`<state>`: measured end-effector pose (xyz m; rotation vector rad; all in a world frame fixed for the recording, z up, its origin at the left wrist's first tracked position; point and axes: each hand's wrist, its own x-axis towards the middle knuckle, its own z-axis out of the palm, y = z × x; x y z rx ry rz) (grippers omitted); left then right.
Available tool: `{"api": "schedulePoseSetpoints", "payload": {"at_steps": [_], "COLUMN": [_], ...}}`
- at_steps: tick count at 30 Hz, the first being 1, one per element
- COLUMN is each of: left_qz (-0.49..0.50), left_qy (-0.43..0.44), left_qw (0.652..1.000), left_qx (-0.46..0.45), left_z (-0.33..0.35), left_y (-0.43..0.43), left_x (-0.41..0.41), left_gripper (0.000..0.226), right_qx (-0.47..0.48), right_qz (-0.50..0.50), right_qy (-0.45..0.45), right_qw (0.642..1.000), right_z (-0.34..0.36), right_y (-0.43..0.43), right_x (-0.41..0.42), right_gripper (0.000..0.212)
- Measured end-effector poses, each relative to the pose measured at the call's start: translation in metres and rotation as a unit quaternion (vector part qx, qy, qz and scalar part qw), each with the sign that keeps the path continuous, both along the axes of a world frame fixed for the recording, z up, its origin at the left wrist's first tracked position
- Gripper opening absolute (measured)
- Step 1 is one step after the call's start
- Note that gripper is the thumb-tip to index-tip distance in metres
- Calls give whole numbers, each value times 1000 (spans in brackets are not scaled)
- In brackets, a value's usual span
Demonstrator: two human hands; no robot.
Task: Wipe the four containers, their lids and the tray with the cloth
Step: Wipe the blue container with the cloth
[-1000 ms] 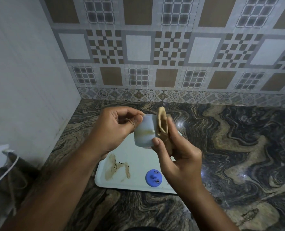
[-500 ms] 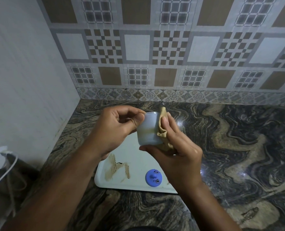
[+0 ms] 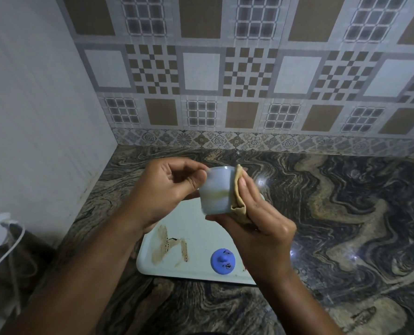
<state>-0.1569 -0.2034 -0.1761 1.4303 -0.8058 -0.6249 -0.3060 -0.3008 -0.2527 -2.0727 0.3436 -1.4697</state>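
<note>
L hand (image 3: 167,189) grips pale-blue container (image 3: 214,206) above tray (image 3: 201,228). R hand (image 3: 256,226) pinches tan cloth (image 3: 237,197) against its side. Brown streak (image 3: 217,195) not off yet; tray smears (image 3: 162,245) and blue lid (image 3: 223,261) unwiped. Early on, I'd say. Other containers not in view.

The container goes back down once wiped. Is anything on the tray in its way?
Nothing visible directly below. The container, gripped by the left hand while the right hand holds the cloth against it, hangs over bare tray. A blue lid lies near the front edge, brown smears to its left; the hands hide part.
</note>
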Motion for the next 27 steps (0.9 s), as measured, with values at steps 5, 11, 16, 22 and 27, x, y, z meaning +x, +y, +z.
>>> {"api": "schedulePoseSetpoints", "payload": {"at_steps": [5, 11, 16, 22, 27], "left_qz": [22, 25, 36, 33, 31], "left_qy": [-73, -113, -194, -99, -172], "left_qw": [997, 993, 980, 994, 985], "left_qx": [2, 23, 19, 18, 4], "left_z": [1, -1, 3, 1, 7], "left_y": [-3, 2, 2, 6, 5], "left_x": [-4, 2, -6, 0, -8], "left_gripper": [11, 6, 7, 10, 11], "right_qx": [17, -6, -4, 18, -33], "right_qz": [6, 17, 12, 23, -5], "right_qy": [-32, -20, -19, -28, -24], "right_qw": [999, 1000, 1000, 999, 999], "right_z": [-4, -4, -6, -5, -6], "right_y": [3, 4, 3, 10, 7], "right_x": [1, -1, -2, 2, -2], "right_gripper": [62, 62, 62, 62, 65]}}
